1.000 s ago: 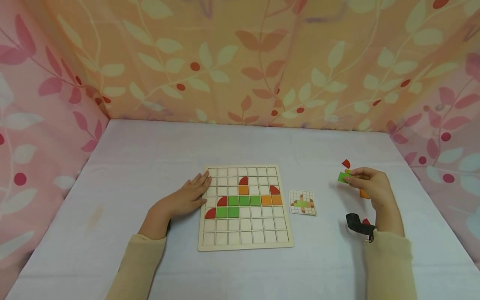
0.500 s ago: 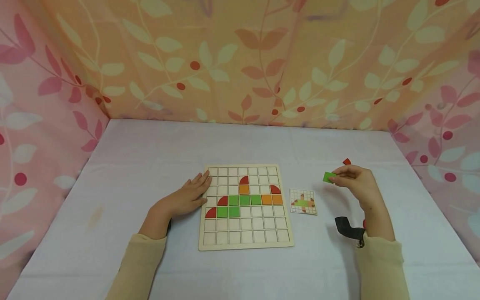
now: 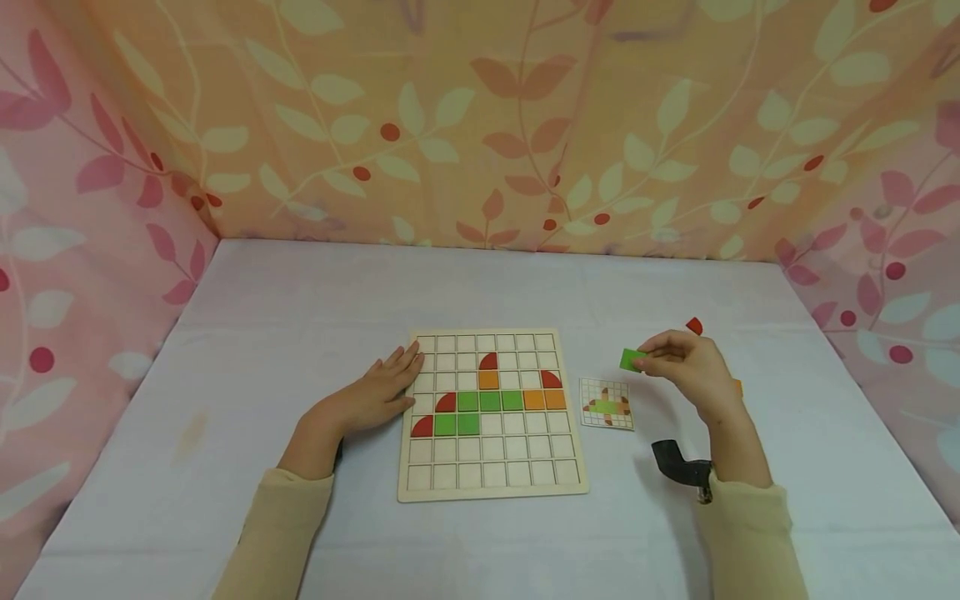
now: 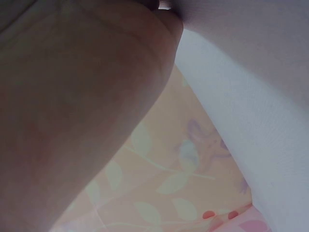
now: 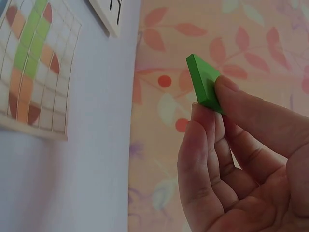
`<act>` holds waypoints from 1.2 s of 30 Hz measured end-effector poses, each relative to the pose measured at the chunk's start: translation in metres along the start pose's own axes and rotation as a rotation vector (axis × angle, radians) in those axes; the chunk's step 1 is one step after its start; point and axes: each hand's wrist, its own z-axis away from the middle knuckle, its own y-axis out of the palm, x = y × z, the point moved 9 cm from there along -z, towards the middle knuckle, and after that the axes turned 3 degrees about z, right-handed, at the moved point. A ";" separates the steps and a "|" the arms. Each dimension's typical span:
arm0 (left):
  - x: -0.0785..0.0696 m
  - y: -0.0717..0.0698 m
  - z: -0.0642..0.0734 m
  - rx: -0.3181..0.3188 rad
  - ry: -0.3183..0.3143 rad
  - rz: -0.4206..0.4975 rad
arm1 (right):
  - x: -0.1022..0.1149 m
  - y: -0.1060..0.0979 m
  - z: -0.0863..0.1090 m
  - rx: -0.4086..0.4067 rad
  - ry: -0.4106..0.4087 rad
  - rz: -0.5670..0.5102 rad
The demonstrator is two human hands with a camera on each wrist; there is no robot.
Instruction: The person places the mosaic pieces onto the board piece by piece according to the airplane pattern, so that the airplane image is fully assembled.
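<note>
Between thumb and fingers, my right hand (image 3: 686, 371) pinches a green square tile (image 3: 632, 360) above the table, just beyond the pattern card's upper right. The right wrist view shows this green tile (image 5: 205, 82) held near one end, tilted. My left hand (image 3: 375, 390) lies flat with fingers spread, its fingertips on the left edge of the wooden grid board (image 3: 491, 487). On the board sit several green squares (image 3: 490, 401), orange squares (image 3: 488, 380) and red quarter-round tiles (image 3: 423, 427). In the left wrist view the palm side of the left hand (image 4: 82, 96) fills much of the frame.
A small pattern card (image 3: 606, 405) lies right of the board. Behind the right hand are a red quarter-round tile (image 3: 694, 326) and a partly hidden orange piece (image 3: 738, 388). A black wrist mount (image 3: 678, 465) sticks out from the right wrist. Patterned curtains (image 3: 480, 125) surround the table.
My right hand has moved left with the green tile, away from the loose pieces and towards the card and board. The left hand has stayed in place.
</note>
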 end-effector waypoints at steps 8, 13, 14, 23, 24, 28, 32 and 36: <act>-0.002 -0.001 0.001 -0.001 0.001 0.003 | 0.012 0.022 0.001 0.065 0.001 0.034; -0.003 -0.001 0.001 -0.001 0.000 0.003 | 0.016 0.038 0.000 0.111 0.006 0.044; -0.003 -0.001 0.002 -0.001 -0.001 0.001 | 0.017 0.041 0.000 0.119 0.005 0.044; -0.006 -0.003 0.003 -0.004 0.005 0.007 | 0.026 0.066 0.000 0.176 -0.002 0.006; -0.006 -0.003 0.003 -0.005 0.005 0.007 | 0.027 0.069 0.000 0.182 -0.004 0.000; -0.004 -0.002 0.002 -0.005 -0.001 0.002 | 0.035 0.079 0.001 0.212 -0.019 -0.022; -0.002 -0.001 0.001 -0.003 -0.004 -0.001 | 0.041 0.090 0.001 0.237 -0.030 -0.019; -0.002 -0.001 0.001 -0.001 -0.001 -0.002 | 0.046 0.102 0.002 0.261 -0.040 -0.010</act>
